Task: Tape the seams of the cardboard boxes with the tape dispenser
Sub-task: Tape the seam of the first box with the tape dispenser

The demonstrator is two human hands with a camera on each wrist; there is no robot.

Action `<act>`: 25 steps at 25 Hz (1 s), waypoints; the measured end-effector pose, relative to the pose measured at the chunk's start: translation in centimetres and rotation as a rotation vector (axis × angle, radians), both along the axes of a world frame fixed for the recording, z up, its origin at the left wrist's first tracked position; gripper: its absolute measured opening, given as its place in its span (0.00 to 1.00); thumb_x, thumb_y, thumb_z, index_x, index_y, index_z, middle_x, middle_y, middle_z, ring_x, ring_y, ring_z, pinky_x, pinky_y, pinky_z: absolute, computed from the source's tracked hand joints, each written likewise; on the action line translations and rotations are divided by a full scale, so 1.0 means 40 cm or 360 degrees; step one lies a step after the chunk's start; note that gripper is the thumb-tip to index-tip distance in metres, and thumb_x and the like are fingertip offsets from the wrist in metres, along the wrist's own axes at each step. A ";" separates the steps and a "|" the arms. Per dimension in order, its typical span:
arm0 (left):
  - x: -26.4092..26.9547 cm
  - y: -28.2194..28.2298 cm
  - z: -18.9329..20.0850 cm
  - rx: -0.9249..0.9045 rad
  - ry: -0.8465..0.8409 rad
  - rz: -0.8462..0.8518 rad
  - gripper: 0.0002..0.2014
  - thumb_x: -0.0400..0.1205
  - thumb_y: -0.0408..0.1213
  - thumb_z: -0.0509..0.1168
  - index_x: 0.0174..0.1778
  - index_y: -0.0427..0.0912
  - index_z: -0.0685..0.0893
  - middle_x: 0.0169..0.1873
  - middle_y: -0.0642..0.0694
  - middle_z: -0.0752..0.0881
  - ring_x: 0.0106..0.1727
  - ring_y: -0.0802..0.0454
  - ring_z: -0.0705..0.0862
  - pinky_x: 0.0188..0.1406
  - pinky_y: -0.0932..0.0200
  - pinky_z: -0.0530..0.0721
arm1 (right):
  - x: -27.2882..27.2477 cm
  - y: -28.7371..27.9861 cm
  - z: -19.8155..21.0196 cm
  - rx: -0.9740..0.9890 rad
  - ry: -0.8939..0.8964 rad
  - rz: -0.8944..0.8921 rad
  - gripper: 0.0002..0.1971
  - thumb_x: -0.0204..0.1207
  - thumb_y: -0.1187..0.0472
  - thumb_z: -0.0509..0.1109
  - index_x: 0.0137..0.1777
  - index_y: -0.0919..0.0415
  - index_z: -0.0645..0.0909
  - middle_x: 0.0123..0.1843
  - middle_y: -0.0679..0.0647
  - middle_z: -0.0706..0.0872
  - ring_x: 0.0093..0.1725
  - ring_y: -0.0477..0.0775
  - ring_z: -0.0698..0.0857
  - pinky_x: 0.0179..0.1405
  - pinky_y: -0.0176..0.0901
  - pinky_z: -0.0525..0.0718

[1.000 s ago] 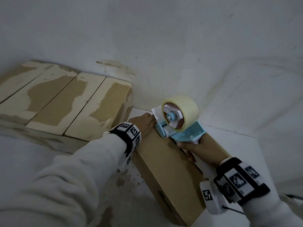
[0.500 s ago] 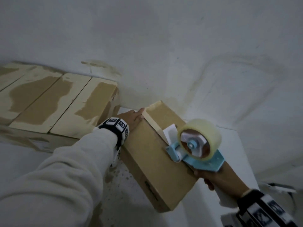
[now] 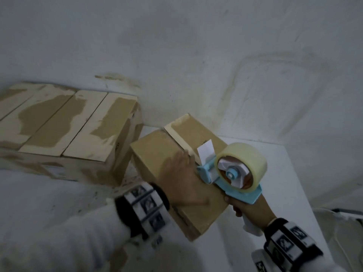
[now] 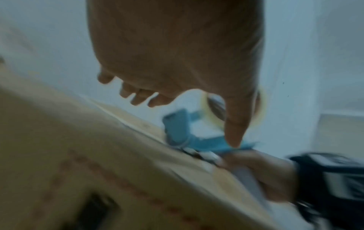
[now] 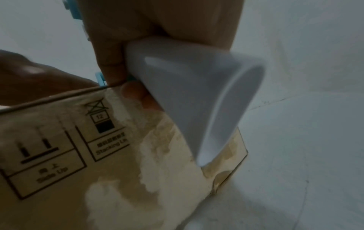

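Nearest, at the lower right of the head view, the right hand (image 3: pixel 248 208) has its fingers wrapped tight round the white handle (image 5: pixel 197 93) of the tape dispenser (image 3: pixel 235 171). The right wrist view shows what the head view hides: the fingertips (image 5: pixel 135 93) curled under that handle, just beside the near right corner of the cardboard box (image 3: pixel 176 173), and the box's side wall printed with a "Stacking" mark, a "12" and an up-arrows panel, with pale torn patches.

The dispenser's blue frame carries a roll of clear tape (image 3: pixel 247 156) and sits at the box's right edge, its front on the lid. A white tab (image 3: pixel 205 151) stands up just beyond it.

To its left, the left hand (image 3: pixel 180 183) lies over the lid, blurred. The left wrist view shows its fingers (image 4: pixel 138 96) loosely extended, thumb pointing down, holding nothing; whether the palm touches the lid cannot be told.

A pale tape strip (image 3: pixel 176 136) runs along the lid's seam towards the far end. The box is closed; its contents are hidden. It rests on a white table (image 3: pixel 284 193).

Farther left, a row of closed boxes (image 3: pixel 64 130) with torn, pale-patched tops stands against the white wall (image 3: pixel 196 55).
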State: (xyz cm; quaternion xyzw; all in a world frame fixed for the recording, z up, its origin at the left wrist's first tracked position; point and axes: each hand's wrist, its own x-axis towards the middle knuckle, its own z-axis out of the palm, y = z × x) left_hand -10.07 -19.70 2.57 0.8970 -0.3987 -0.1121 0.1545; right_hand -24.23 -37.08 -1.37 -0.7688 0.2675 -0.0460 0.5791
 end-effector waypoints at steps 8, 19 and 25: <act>-0.142 -0.081 -0.108 0.0176 0.0055 0.0406 0.67 0.56 0.76 0.53 0.81 0.36 0.35 0.83 0.40 0.40 0.84 0.44 0.40 0.81 0.42 0.39 | 0.025 -0.007 0.008 0.0126 -0.0041 -0.0107 0.10 0.65 0.70 0.78 0.37 0.63 0.78 0.28 0.58 0.81 0.22 0.53 0.76 0.19 0.38 0.74; -0.162 -0.097 -0.092 0.0246 -0.0154 0.0484 0.58 0.68 0.69 0.63 0.82 0.43 0.38 0.83 0.43 0.41 0.84 0.39 0.42 0.81 0.39 0.47 | -0.191 -0.065 0.050 0.0183 -0.0040 -0.0158 0.08 0.64 0.76 0.73 0.38 0.67 0.78 0.24 0.58 0.77 0.21 0.52 0.71 0.16 0.38 0.71; -0.163 -0.138 -0.037 0.0421 -0.0523 -0.0304 0.35 0.77 0.51 0.61 0.81 0.47 0.58 0.82 0.45 0.56 0.83 0.44 0.50 0.81 0.45 0.49 | -0.201 -0.072 0.026 0.0188 -0.0001 -0.0085 0.08 0.64 0.74 0.75 0.38 0.63 0.81 0.31 0.57 0.84 0.26 0.56 0.79 0.23 0.42 0.78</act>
